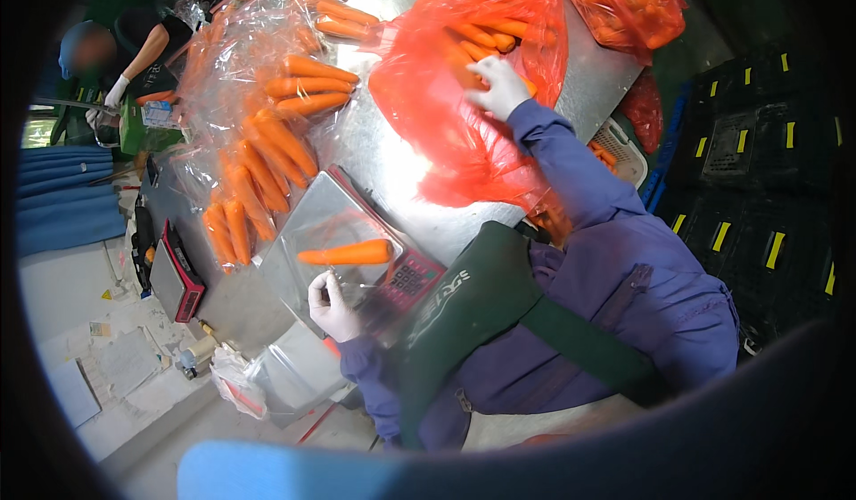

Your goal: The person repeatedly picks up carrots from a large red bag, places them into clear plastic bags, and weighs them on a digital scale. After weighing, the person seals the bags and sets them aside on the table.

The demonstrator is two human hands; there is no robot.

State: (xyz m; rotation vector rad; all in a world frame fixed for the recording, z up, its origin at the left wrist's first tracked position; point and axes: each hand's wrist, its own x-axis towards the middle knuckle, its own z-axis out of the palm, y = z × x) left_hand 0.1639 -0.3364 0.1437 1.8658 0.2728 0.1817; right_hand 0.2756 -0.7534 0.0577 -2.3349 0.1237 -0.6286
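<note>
My left hand, in a white glove, pinches the edge of a clear plastic bag at the near side of a digital scale. A single carrot lies over the scale's platform, seemingly inside that bag. Up and to the right, my right hand, also gloved, reaches into the mouth of a large red plastic bag. Loose carrots show in that opening beside my fingers. The right hand is blurred, and whether it grips a carrot cannot be made out.
Clear bags of carrots line the steel table's left side. Another red bag sits at the far right corner. Dark crates and a white basket stand rightward. A co-worker's gloved hand is upper left, beyond a second scale.
</note>
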